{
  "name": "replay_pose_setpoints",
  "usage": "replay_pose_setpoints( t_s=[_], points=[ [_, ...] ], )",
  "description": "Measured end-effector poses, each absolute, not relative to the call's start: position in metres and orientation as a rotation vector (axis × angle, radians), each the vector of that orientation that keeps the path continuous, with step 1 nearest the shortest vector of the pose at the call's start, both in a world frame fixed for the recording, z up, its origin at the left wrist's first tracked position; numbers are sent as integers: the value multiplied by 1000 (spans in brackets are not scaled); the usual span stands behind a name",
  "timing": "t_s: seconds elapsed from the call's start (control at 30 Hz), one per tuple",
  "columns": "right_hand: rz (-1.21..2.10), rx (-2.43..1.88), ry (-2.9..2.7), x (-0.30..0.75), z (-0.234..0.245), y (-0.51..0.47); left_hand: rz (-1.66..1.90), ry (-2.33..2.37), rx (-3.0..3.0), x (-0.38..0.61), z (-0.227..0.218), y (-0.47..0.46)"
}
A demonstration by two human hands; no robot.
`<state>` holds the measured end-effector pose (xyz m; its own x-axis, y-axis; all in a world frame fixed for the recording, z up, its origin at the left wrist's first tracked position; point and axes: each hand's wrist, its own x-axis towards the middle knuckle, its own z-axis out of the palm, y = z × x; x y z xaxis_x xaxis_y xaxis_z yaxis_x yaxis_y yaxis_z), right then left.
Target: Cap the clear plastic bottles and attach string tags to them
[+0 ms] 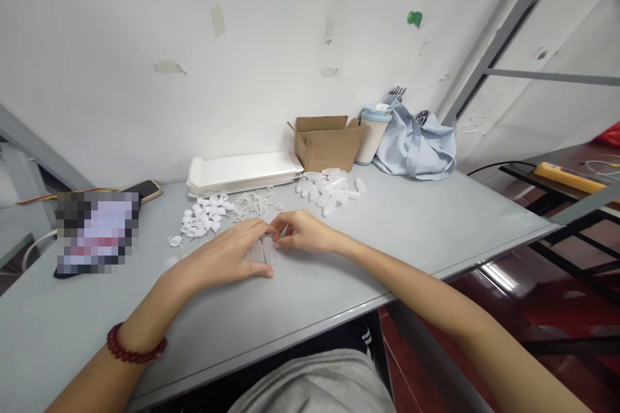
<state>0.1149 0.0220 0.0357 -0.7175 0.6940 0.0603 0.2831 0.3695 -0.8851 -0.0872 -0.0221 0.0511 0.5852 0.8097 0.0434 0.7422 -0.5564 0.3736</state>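
Note:
My left hand (pixel 227 257) rests on the grey table (pixel 426 219), its fingers curled around a small translucent plastic bottle (pixel 261 251). My right hand (pixel 303 232) meets it from the right, fingertips pinched at the bottle's top on a small piece I cannot make out. A red bead bracelet (pixel 133 348) circles my left wrist. Behind the hands lie a pile of small white caps (pixel 203 216), a heap of thin white rings (pixel 256 201) and several more translucent bottles (pixel 327 187).
A stack of white flat packets (pixel 242 171), an open cardboard box (pixel 327 142), a lidded cup (pixel 374 132) and a blue cloth bag (pixel 416 145) stand along the wall. A phone (pixel 145 190) and a blurred screen (pixel 97 232) lie left. The table edge drops off right.

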Motion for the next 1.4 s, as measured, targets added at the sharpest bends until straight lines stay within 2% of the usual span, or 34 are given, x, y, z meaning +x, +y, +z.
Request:
replay_pose_setpoints(
  t_s=[0.23, 0.37, 0.5, 0.67, 0.8, 1.0, 1.17, 1.4],
  points=[
    [1197, -956, -2183, 129, 45, 42, 536, 1468, 2411, -89, 58, -5],
    [746, -1185, -2206, 150, 49, 69, 583, 1473, 2494, -91, 52, 24],
    [280, -1451, -2280, 163, 48, 84, 436, 1522, 2643, -73, 51, 45],
    [0, -1521, -2393, 162, 52, 82, 192, 1643, 2729, -42, 55, 55],
    [33, -1468, -2428, 168, 61, 78, 210, 1671, 2709, -36, 53, 59],
    [584, -1422, -2527, 188, 81, 69, 344, 1689, 2575, -39, 45, 63],
    [274, -1652, -2653, 187, 84, 62, 492, 1693, 2426, -43, 43, 68],
    [42, -1633, -2783, 180, 70, 66, 765, 1741, 2150, -55, 60, 62]
  ],
)
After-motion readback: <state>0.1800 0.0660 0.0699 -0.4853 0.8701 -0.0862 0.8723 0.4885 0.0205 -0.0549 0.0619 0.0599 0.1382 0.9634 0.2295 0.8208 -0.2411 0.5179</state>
